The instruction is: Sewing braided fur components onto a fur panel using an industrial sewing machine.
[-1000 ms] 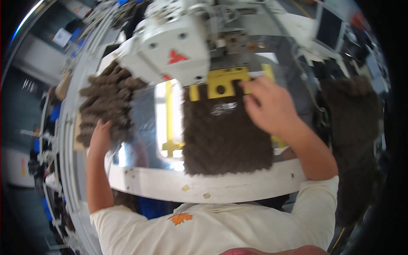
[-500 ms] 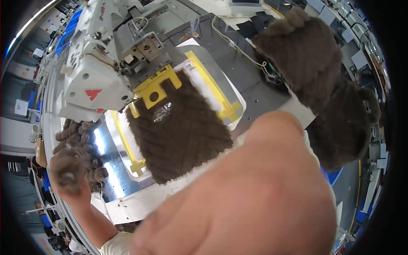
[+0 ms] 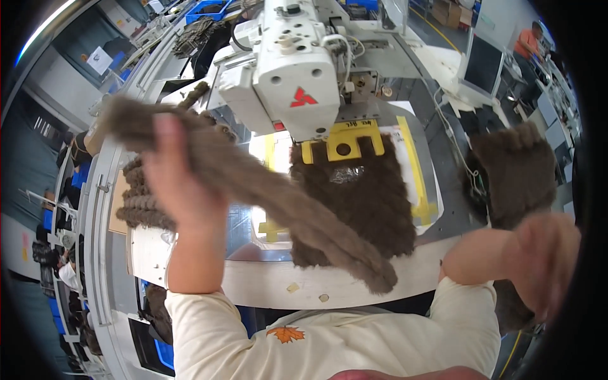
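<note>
My left hand [image 3: 174, 180] is closed around a long, folded strip of brown plush fabric [image 3: 278, 193]. The strip slants across the front of the work area, its lower end over the white table edge. Beneath the sewing machine head [image 3: 294, 82] lies a dark brown plush panel [image 3: 373, 212], its top edge under a yellow notched plate [image 3: 364, 147]. A small shiny clear patch [image 3: 348, 174] shows on that panel. My right hand [image 3: 548, 259] is off to the right, beside a hanging plush piece [image 3: 519, 171]; motion blur hides its fingers.
Several rolled brown plush pieces [image 3: 145, 202] are stacked to the left of the machine. A grey metal plate with yellow tape [image 3: 418, 171] surrounds the panel. Behind, at right, stand a monitor [image 3: 482, 63] and a person [image 3: 529, 43]. A cable [image 3: 446, 120] runs down the machine bed.
My view has turned, bringing the machine to the middle. The left hand has come up and inward with the plush, now seen as a long strip. My right hand has swung away to the right.
</note>
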